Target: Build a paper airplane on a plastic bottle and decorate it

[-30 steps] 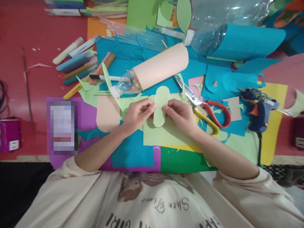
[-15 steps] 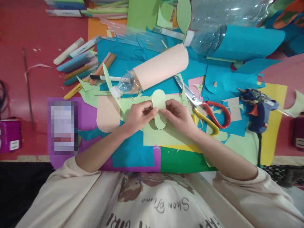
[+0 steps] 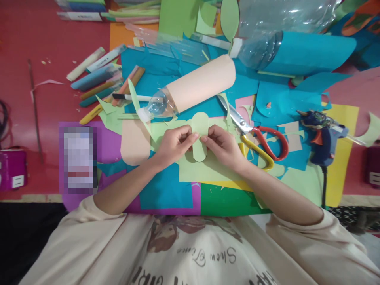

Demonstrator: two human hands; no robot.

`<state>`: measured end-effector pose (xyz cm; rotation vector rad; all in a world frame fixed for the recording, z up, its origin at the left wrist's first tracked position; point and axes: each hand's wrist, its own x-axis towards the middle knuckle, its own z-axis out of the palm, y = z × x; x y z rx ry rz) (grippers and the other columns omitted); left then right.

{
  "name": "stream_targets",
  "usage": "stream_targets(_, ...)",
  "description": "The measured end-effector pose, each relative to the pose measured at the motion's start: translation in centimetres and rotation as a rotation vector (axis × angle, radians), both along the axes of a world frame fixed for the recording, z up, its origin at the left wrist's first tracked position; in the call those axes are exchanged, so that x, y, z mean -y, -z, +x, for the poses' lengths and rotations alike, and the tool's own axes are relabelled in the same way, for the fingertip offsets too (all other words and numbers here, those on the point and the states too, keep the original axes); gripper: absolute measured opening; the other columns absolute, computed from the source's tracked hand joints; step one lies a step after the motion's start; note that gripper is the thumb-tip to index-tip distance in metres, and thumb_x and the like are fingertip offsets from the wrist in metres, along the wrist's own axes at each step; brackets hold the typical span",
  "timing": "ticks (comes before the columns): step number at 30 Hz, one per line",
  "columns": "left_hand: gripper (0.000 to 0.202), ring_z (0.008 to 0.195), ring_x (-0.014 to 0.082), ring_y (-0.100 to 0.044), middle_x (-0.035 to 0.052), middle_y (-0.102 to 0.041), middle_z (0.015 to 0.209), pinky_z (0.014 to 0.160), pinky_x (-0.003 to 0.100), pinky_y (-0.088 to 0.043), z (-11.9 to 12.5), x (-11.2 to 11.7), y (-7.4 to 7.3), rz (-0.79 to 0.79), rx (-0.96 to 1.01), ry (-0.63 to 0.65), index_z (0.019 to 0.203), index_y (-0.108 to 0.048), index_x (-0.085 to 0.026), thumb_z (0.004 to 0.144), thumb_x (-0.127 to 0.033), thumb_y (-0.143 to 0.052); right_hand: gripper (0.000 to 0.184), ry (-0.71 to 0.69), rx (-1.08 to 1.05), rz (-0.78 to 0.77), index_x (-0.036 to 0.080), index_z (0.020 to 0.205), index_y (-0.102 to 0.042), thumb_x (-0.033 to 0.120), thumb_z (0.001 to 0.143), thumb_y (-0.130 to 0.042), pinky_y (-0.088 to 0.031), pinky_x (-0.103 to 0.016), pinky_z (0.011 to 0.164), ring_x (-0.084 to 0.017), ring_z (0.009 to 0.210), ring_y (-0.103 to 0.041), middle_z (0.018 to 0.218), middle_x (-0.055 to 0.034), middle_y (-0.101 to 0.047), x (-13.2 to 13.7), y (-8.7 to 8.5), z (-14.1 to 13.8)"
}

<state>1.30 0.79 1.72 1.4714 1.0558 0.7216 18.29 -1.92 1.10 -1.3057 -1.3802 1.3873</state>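
A long pale-green paper cutout (image 3: 200, 123) with rounded ends stands between my hands, over a pale-green sheet (image 3: 190, 172). My left hand (image 3: 177, 143) pinches its left edge between thumb and fingers. On the other edge, my right hand (image 3: 223, 144) pinches it the same way, and the two thumbs nearly meet at its middle. Just beyond lies a plastic bottle (image 3: 202, 84) wrapped in peach paper, with a green paper leaf (image 3: 134, 94) by its cap. Scissors (image 3: 242, 122) with red and yellow handles rest, blades apart, to the right of my right hand.
A glue gun (image 3: 323, 144) lies at the right, its cord running to the near edge. Markers (image 3: 95, 79) and a phone (image 3: 78, 158) are at the left. Behind lies a blue-wrapped bottle (image 3: 314, 51). A peach paper piece (image 3: 135, 142) sits left of my left hand.
The green cutout has shifted very slightly to the right between my fingers. Both hands keep their pinch, and everything around them stays in place.
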Motion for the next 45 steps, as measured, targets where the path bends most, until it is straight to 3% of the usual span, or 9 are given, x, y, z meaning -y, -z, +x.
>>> stream_targets(6, 0.049, 0.046, 0.0085, -0.039, -0.0048, -0.041, 0.049, 0.046, 0.023, -0.030, -0.1, 0.1, 0.0, 0.026, -0.030, -0.017, 0.058, -0.040, -0.020, 0.088, -0.056, -0.056, 0.040, 0.006, -0.050, -0.058, 0.021, 0.070, -0.047, 0.056, 0.086, -0.059, -0.030, -0.025, 0.049, -0.008, 0.049, -0.041, 0.055, 0.0054, -0.048, 0.0, -0.6, 0.2)
stream_targets(14, 0.043, 0.051, 0.0091, -0.044, -0.0033, -0.048, 0.056, 0.049, 0.022, -0.036, 0.0, 0.0, 0.0, 0.007, 0.006, 0.027, 0.063, -0.046, -0.020, 0.084, -0.055, -0.061, 0.043, 0.048, -0.067, -0.057, 0.021, 0.066, -0.048, 0.057, 0.084, -0.061, -0.029, -0.025, 0.047, -0.008, 0.047, -0.039, 0.050, 0.0062, -0.046, 0.0, -0.6, 0.1)
stream_targets(23, 0.038, 0.048, 0.0077, -0.033, -0.0056, -0.037, 0.054, 0.042, 0.021, -0.028, -0.1, 0.0, 0.3, 0.025, -0.003, 0.056, 0.067, -0.052, -0.019, 0.082, -0.052, -0.062, 0.045, -0.016, -0.011, -0.033, 0.020, 0.067, -0.049, 0.060, 0.086, -0.057, -0.030, -0.025, 0.049, -0.008, 0.049, -0.041, 0.053, 0.0045, -0.049, 0.3, -0.5, 0.1)
stream_targets(32, 0.042, 0.048, 0.0082, -0.043, -0.0052, -0.045, 0.053, 0.045, 0.021, -0.035, 0.0, -0.3, -0.2, 0.009, 0.083, -0.006, 0.064, -0.044, -0.020, 0.084, -0.052, -0.062, 0.047, 0.038, -0.113, -0.046, 0.021, 0.068, -0.050, 0.065, 0.082, -0.060, -0.034, -0.025, 0.049, -0.008, 0.048, -0.042, 0.053, 0.0055, -0.046, -0.1, -0.9, 0.1)
stream_targets(36, 0.036, 0.046, 0.0068, -0.043, -0.0071, -0.046, 0.054, 0.044, 0.020, -0.035, 0.0, -0.3, 0.2, -0.017, 0.109, -0.031, 0.072, -0.045, -0.021, 0.084, -0.050, -0.064, 0.040, 0.051, -0.146, -0.040, 0.022, 0.072, -0.049, 0.057, 0.078, -0.068, -0.036, -0.025, 0.049, -0.009, 0.050, -0.044, 0.058, 0.0054, -0.047, -0.1, -0.8, -0.1)
stream_targets(40, 0.042, 0.048, 0.0058, -0.040, -0.0091, -0.043, 0.058, 0.045, 0.018, -0.034, 0.0, -0.1, 0.7, 0.090, 0.087, -0.119, 0.078, -0.041, -0.023, 0.079, -0.053, -0.071, 0.036, 0.122, -0.106, 0.026, 0.022, 0.071, -0.050, 0.052, 0.079, -0.067, -0.039, -0.026, 0.053, -0.010, 0.056, -0.046, 0.062, 0.0039, -0.047, 0.0, -0.5, -0.1)
stream_targets(45, 0.043, 0.068, 0.0115, -0.058, -0.0006, -0.059, 0.076, 0.060, 0.022, -0.047, 0.1, 0.1, 0.3, 0.099, 0.057, 0.010, 0.081, -0.051, -0.021, 0.083, -0.062, -0.062, 0.037, 0.049, -0.109, 0.070, 0.022, 0.078, -0.055, 0.058, 0.082, -0.063, -0.047, -0.031, 0.067, -0.015, 0.070, -0.055, 0.075, -0.0008, -0.058, 0.1, -0.3, 0.1)
